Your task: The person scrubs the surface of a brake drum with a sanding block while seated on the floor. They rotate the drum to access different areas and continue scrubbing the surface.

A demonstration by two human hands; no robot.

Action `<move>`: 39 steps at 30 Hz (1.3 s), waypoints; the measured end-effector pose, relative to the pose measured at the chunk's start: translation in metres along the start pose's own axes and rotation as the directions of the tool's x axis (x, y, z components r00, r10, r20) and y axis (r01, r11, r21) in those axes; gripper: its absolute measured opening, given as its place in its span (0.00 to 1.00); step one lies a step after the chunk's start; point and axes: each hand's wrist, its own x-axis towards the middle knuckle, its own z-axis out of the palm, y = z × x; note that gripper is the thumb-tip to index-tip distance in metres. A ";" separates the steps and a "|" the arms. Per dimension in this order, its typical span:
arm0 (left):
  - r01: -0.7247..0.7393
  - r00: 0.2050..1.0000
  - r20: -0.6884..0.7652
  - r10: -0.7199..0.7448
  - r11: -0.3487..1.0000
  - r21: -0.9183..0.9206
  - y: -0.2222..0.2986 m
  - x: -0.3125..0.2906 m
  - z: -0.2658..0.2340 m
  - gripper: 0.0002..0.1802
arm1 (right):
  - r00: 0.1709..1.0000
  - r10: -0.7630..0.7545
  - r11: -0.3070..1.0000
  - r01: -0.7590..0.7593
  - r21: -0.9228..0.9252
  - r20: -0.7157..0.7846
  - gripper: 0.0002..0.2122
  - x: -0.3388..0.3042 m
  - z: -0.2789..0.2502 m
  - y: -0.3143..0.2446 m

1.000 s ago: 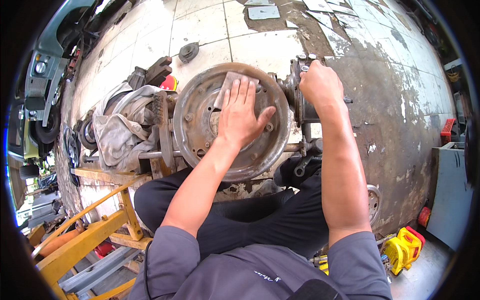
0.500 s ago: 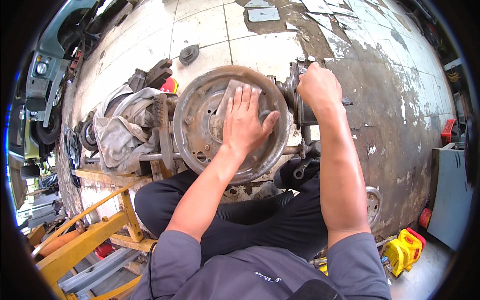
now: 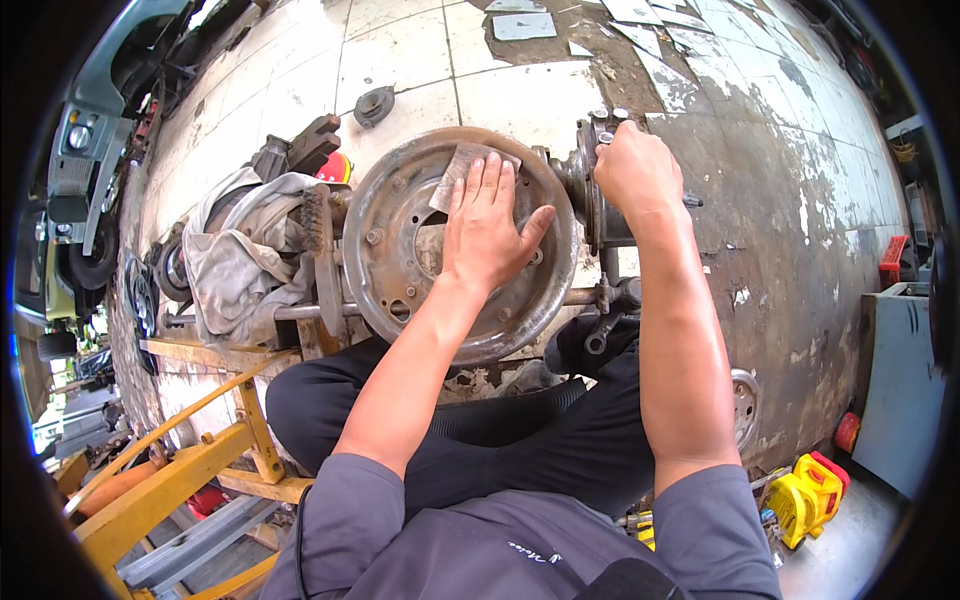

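A rusty, round metal brake drum (image 3: pixel 380 270) with a raised rim stands in front of my lap, its dished face toward me. My left hand (image 3: pixel 487 225) lies flat on that face, fingers stretched out and thumb apart. Under its fingertips is a brown-grey piece of sandpaper (image 3: pixel 453 180), pressed against the drum; part of it is hidden by the hand. To the right, my right hand (image 3: pixel 640 170) is closed round the top of a dark metal hub (image 3: pixel 590 190) with bolts. Its fingertips are mostly out of sight behind the hand.
A grey rag (image 3: pixel 240 260) drapes over metal parts at the left, beside a wire brush (image 3: pixel 318 230). A small round metal part (image 3: pixel 374 106) lies on the tiles beyond. Yellow frame bars (image 3: pixel 190 465) stand at lower left, a yellow case (image 3: pixel 805 500) at lower right.
My left hand has slid a little away from me over the drum face, taking the sandpaper with it. My right hand keeps its grip on the hub.
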 end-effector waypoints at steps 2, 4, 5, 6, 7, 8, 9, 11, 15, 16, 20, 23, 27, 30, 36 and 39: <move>-0.004 1.000 0.014 0.005 0.999 -0.037 0.000 -0.008 -0.002 0.44 | 1.000 0.016 1.000 -0.016 -0.019 0.009 0.16 0.001 0.004 0.005; -0.020 1.000 0.022 0.020 0.999 -0.035 -0.001 -0.005 -0.005 0.45 | 1.000 0.014 1.000 -0.014 -0.017 0.006 0.15 0.006 0.003 0.008; -0.020 0.999 0.039 0.021 0.999 -0.033 -0.002 -0.009 -0.005 0.45 | 1.000 0.006 1.000 -0.006 -0.006 0.015 0.16 0.003 0.003 0.006; -0.008 1.000 0.017 0.008 1.000 -0.011 -0.003 -0.006 -0.003 0.45 | 1.000 -0.001 1.000 0.001 0.005 0.023 0.16 0.001 0.003 0.005; 0.004 1.000 -0.006 -0.004 1.000 0.011 -0.004 0.003 0.000 0.45 | 1.000 -0.006 1.000 0.005 0.015 0.025 0.16 -0.001 0.002 0.003; 0.012 0.999 -0.032 -0.011 0.999 0.032 -0.004 0.010 0.002 0.45 | 1.000 -0.007 1.000 0.007 0.025 0.020 0.16 -0.001 -0.001 0.001; 0.015 0.999 -0.031 -0.014 0.999 0.047 -0.002 0.007 0.002 0.46 | 1.000 -0.009 0.999 0.009 0.035 0.015 0.16 -0.002 -0.002 0.000; 0.020 1.000 -0.002 -0.020 1.000 0.000 0.002 -0.002 -0.001 0.46 | 1.000 0.000 1.000 -0.001 0.027 0.022 0.16 -0.001 0.001 0.003; 0.021 0.999 0.033 -0.021 1.000 0.003 0.004 -0.009 -0.005 0.46 | 0.999 0.031 0.999 -0.032 0.023 0.022 0.17 0.001 0.000 0.004; 0.018 0.999 0.027 -0.018 1.000 0.010 0.004 -0.007 -0.005 0.46 | 1.000 0.013 1.000 -0.014 0.023 0.016 0.17 0.003 -0.002 0.003; 0.065 0.998 -0.016 -0.065 0.998 0.016 0.002 0.006 0.004 0.46 | 1.000 -0.006 1.000 0.006 0.021 0.020 0.17 0.001 0.001 0.002; 0.047 0.999 0.000 -0.047 0.999 -0.010 0.005 -0.010 0.002 0.46 | 1.000 0.000 1.000 0.000 -0.001 0.019 0.16 0.000 0.002 0.005; 0.027 1.000 0.000 -0.027 1.000 -0.006 0.001 -0.007 -0.001 0.45 | 0.999 0.017 1.000 -0.017 0.014 0.035 0.16 0.001 0.000 0.004; 0.023 1.000 -0.019 -0.023 1.000 0.010 -0.004 0.006 0.002 0.45 | 1.000 -0.004 1.000 0.003 0.019 0.019 0.16 0.002 0.002 0.000; -0.003 1.000 0.027 0.004 1.000 -0.017 0.003 -0.021 -0.004 0.44 | 1.000 0.008 1.000 -0.008 0.004 0.015 0.16 0.002 0.000 0.005; 0.018 1.000 0.000 -0.018 1.000 -0.004 -0.005 0.001 0.002 0.46 | 1.000 -0.010 1.000 0.010 0.011 0.002 0.16 0.002 0.004 0.003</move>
